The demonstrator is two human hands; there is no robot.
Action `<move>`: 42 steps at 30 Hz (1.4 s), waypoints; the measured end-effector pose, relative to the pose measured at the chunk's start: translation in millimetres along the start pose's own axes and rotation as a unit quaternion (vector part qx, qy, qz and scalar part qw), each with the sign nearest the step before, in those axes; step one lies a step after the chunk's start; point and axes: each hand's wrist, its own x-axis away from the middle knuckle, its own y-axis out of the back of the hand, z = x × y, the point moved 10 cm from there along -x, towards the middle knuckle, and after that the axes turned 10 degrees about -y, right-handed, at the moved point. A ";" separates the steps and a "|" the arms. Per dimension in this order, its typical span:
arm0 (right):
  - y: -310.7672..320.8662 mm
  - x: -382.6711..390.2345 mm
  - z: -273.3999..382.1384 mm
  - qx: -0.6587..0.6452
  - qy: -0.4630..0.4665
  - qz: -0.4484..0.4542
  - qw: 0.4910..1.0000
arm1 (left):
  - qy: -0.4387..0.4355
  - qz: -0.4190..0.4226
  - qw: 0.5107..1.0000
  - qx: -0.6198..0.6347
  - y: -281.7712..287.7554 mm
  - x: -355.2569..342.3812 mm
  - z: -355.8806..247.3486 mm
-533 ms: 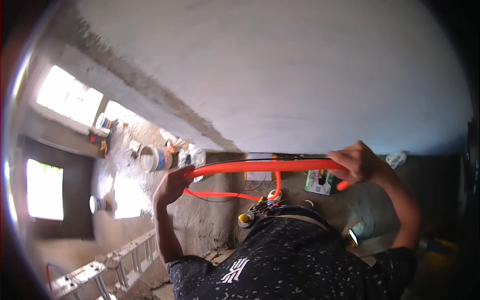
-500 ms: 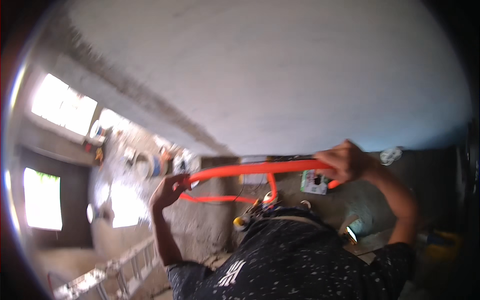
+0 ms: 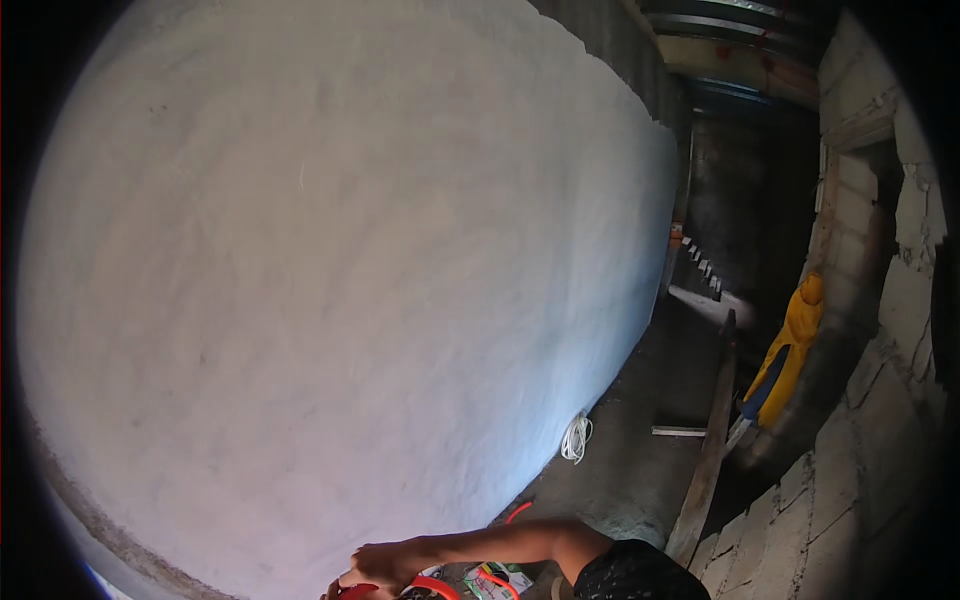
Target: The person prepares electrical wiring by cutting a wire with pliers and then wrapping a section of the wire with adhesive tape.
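My right hand (image 3: 385, 566) is low in the view, close to the pale wall, with its arm reaching in from the right. Its fingers are closed around an orange flexible tube (image 3: 432, 585), which curves away to the right beside the wrist. The lower edge cuts off the rest of the tube. More orange tube (image 3: 498, 582) shows below the forearm, and a short end (image 3: 519, 512) pokes out above it. My left hand cannot be made out in this view.
A smooth pale wall (image 3: 330, 280) fills most of the view. A coil of white cable (image 3: 576, 438) lies at its foot. A white and green package (image 3: 480, 585) is below my forearm. To the right are a long wooden plank (image 3: 708, 460), yellow and blue cloth (image 3: 790, 350) and a block wall (image 3: 830, 500).
My view has swung right and up the wall. Both hands held the tube apart before; now only my right hand shows, at the lower edge, still gripping it.
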 end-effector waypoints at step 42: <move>39.2 83.8 -4.6 0.135 0.037 -0.043 0.989 | -0.047 0.063 0.977 -0.198 98.7 60.7 -4.3</move>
